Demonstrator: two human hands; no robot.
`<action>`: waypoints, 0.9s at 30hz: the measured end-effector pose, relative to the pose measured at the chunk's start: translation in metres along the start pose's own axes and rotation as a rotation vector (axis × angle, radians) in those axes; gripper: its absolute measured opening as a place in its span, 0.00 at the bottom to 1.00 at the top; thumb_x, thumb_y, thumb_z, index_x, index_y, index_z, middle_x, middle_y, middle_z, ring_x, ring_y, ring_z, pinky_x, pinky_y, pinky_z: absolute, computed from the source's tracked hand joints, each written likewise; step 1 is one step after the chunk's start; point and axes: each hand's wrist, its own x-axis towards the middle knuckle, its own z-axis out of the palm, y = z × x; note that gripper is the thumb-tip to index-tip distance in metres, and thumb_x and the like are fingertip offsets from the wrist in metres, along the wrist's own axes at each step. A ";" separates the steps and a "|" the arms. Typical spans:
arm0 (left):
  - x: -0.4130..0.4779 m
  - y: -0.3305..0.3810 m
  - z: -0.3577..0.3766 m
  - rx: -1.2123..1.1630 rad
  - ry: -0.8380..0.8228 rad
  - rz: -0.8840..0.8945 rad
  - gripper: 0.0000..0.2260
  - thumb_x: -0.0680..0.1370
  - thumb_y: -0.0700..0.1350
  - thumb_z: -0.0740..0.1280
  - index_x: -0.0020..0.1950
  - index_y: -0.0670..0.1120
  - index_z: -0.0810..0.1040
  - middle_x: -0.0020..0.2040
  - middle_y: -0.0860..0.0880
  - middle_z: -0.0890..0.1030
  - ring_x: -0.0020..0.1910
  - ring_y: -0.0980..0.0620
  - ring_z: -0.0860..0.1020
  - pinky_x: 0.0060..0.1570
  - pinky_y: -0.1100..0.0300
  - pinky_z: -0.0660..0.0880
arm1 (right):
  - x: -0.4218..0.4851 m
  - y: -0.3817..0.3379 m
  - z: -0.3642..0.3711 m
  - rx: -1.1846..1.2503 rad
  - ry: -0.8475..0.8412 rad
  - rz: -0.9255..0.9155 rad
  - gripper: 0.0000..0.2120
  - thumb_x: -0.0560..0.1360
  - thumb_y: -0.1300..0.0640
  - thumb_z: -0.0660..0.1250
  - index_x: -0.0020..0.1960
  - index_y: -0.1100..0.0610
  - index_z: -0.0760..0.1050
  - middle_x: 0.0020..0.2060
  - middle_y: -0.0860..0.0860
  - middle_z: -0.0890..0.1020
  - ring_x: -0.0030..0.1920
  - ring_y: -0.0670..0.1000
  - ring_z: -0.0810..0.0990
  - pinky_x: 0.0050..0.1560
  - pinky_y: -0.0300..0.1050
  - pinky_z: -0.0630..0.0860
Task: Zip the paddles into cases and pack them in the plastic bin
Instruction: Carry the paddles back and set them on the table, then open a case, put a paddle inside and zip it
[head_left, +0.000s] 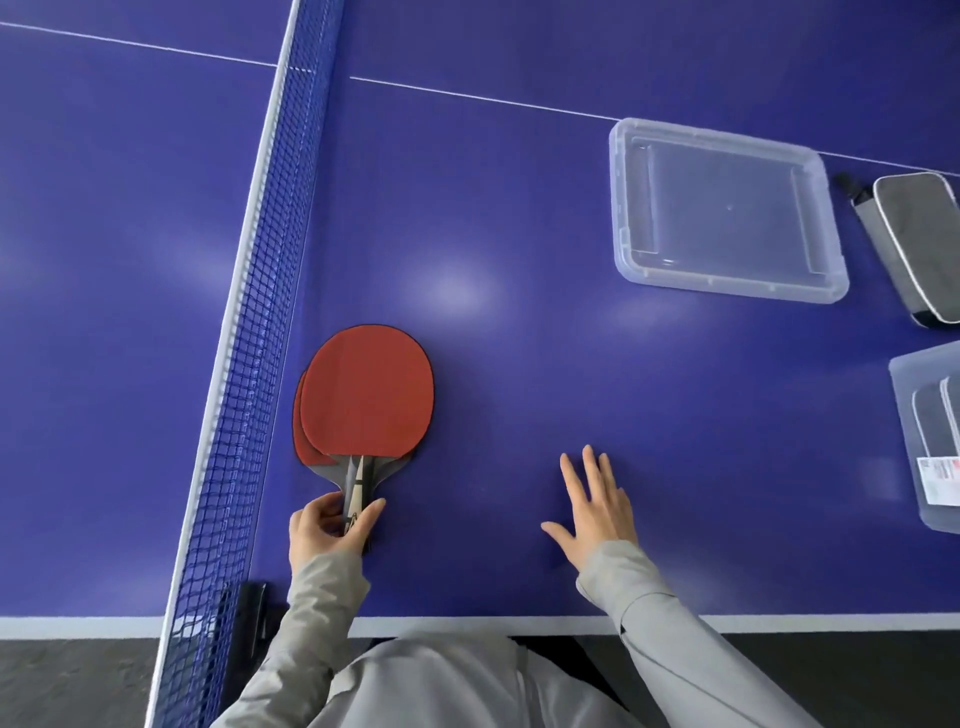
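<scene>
While the left hand (332, 525) curls its thumb and fingers around the handles (358, 486) of the two red-rubber, wooden-handled table tennis paddles (366, 389), these lie stacked and a little out of line on the blue-purple table (467, 208), at the near left, just beside the dark blue net (260, 312). The right hand (597, 506) holds nothing; its fingers are straight and spread over the table, near the front edge. I cannot tell if it touches the surface.

The first risk, in my judgement, is the stack itself. The grip is only on the handle ends, so if both paddles are lifted together the lower one may slip out and fall, or the blades may turn against each other.

The second risk is the net. It is so close that a blade edge could catch in the mesh when the paddles are raised or swung to the right.

The third is the way to go. The grey fabric zip case with white piping (914, 234) lies at the far right, well apart from the paddles, beyond the clear, shallow rectangular plastic bin (727, 288), which has nothing in it. Another clear plastic container with a white label (901, 415) stands at the right edge and seems to hold something grey. A hurried reach across may push the light bin, or the paddles may be put into the wrong container.
</scene>
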 end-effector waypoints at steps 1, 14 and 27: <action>-0.001 0.000 -0.001 0.020 -0.006 0.011 0.22 0.67 0.45 0.77 0.56 0.40 0.76 0.54 0.42 0.74 0.44 0.50 0.75 0.44 0.66 0.73 | -0.001 0.001 0.000 -0.002 0.000 -0.006 0.42 0.76 0.40 0.62 0.77 0.49 0.39 0.77 0.51 0.38 0.77 0.54 0.38 0.74 0.55 0.53; -0.072 0.009 -0.006 0.696 0.089 0.438 0.45 0.66 0.69 0.64 0.71 0.39 0.66 0.73 0.40 0.66 0.71 0.39 0.63 0.66 0.39 0.61 | -0.056 0.068 0.015 0.129 0.119 0.003 0.36 0.78 0.39 0.55 0.77 0.48 0.39 0.77 0.49 0.40 0.77 0.53 0.39 0.75 0.55 0.49; -0.234 0.030 0.178 1.208 -0.176 0.980 0.56 0.57 0.75 0.21 0.78 0.48 0.45 0.78 0.52 0.40 0.77 0.51 0.39 0.74 0.49 0.37 | -0.175 0.268 0.042 0.341 0.358 0.226 0.35 0.79 0.42 0.56 0.77 0.49 0.41 0.78 0.51 0.45 0.77 0.53 0.42 0.75 0.53 0.52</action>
